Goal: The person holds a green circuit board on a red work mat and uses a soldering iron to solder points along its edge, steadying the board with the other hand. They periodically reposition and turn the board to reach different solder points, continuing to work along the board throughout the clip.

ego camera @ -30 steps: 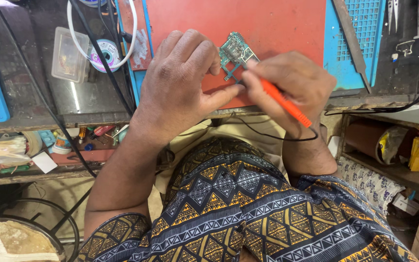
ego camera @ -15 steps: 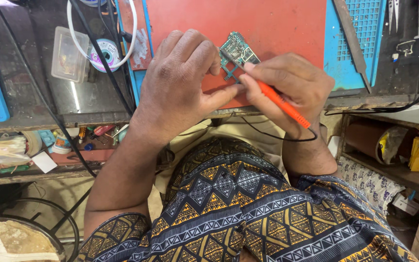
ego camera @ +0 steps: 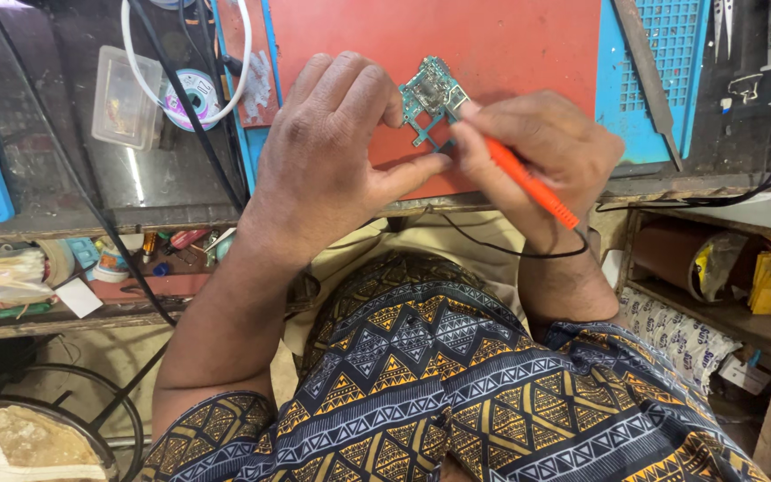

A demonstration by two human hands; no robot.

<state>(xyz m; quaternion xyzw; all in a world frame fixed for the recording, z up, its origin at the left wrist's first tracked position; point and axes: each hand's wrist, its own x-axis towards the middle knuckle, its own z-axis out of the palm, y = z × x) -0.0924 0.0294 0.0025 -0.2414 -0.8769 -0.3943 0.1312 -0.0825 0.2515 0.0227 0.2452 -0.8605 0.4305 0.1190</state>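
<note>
Board work on a red mat (ego camera: 510, 45).
Left hand (ego camera: 336, 152) pinches the board (ego camera: 430, 98); right hand (ego camera: 546, 147) grips an orange tool (ego camera: 528, 183).

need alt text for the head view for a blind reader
Left hand steadies a small green circuit board on a red mat, while the right hand holds an orange corded tool to it. A clear plastic box sits left.

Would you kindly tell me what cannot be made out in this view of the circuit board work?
- Tip of the orange tool: hidden by the right hand in the head view.
- Lower edge of the circuit board: covered by the left hand.
- Parts on the board: too small.
- Contents of the clear plastic box: blurred by glare.
</note>
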